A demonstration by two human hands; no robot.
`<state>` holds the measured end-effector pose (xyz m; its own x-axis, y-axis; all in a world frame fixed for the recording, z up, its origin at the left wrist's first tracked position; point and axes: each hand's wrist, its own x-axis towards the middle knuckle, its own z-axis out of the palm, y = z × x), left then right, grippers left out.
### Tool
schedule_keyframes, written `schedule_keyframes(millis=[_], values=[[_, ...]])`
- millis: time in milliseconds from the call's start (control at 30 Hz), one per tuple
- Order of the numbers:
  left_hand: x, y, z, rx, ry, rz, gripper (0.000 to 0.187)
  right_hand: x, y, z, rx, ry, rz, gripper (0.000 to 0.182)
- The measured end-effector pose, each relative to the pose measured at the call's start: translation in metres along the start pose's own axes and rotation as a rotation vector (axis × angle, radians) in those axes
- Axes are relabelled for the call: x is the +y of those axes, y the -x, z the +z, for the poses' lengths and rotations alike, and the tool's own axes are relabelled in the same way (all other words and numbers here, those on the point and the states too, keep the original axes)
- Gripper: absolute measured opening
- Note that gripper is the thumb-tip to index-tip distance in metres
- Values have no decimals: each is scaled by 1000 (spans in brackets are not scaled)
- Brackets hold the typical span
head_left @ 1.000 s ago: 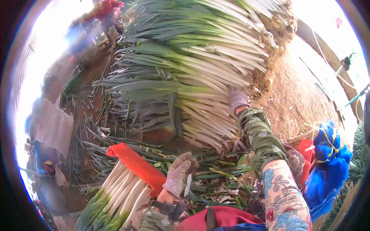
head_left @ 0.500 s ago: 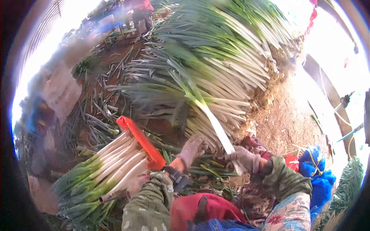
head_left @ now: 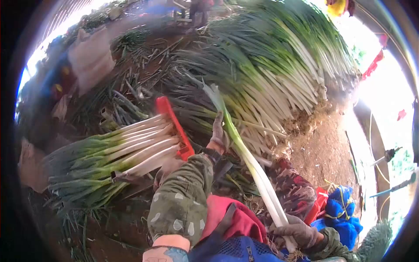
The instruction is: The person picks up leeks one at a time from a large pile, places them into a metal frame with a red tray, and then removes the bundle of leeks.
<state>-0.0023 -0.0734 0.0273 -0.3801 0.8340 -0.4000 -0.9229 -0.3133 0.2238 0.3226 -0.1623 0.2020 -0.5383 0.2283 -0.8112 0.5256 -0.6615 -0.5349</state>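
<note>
A long leek (head_left: 255,167) with a white stalk and green top lies diagonally in front of me. My right hand (head_left: 297,232), gloved, is closed round its white root end near my lap. My left hand (head_left: 220,133), also gloved, is raised beside the green upper part; its finger grip is partly hidden. To the left, a row of leeks (head_left: 144,146) rests with white ends against a red bar (head_left: 175,126). A large pile of leeks (head_left: 270,74) fills the area ahead, roots toward the right.
Blue netting (head_left: 342,209) and a red object (head_left: 317,204) lie at the right. Leaf scraps (head_left: 126,105) cover the ground at the left. A pale sack (head_left: 91,59) stands at the upper left. Part of a person (head_left: 200,11) shows at the top.
My right hand has moved down and right, drawing the leek's root end toward my lap. My left hand has risen along the leek toward its green part. The view has shifted.
</note>
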Motion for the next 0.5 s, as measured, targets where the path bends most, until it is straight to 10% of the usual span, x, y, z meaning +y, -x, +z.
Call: schedule_keyframes(millis=[167,233,300,400,433,500], values=[[37,-15,-13,-254,40,69,39,26,10,-7,-107,268,-166,42],[67,-9,-5,-364,-12,268,32,20,12,-7,-140,247,-105,64],[117,38,21,-335,-111,498,24,3,6,3,38,366,-75,48],[223,127,31,-600,-438,798,25,-7,-46,2,-12,677,-475,42],[249,165,39,-183,-470,1215,31,-24,-69,15,-15,848,-649,41],[289,256,56,-30,-498,1407,33,-68,-106,57,-51,1240,-866,39]])
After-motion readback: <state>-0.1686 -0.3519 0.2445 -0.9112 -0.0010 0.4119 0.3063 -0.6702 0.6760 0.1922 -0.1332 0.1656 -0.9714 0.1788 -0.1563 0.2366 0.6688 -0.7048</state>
